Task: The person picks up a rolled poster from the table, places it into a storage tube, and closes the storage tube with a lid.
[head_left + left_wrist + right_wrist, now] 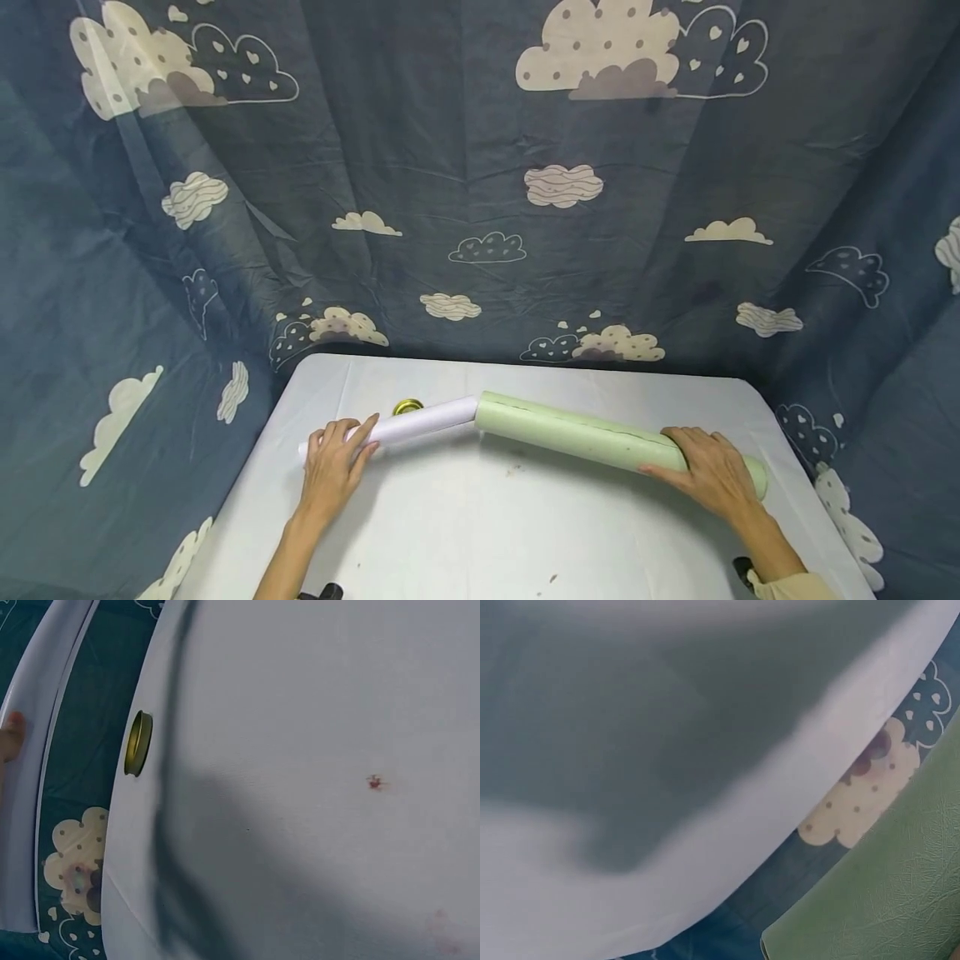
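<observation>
While the left hand (330,462) is gripping the white roll (423,423) on the left of the textured green roll (570,435), their ends are apparently meeting at a shallow angle. The right hand (712,471) is grasping the textured green roll near its right end.

Green roll (570,432), 5 o'clock: leathery, finely creased grain, low sheen. White roll (427,422), 7 o'clock: smooth, faintly glossy. Gold round piece (138,746): shiny, metal-looking. Counter (510,533), 6 o'clock: smooth, mostly matt. Backdrop (420,133), 12 o'clock: matt cloth, fold-creased.
</observation>
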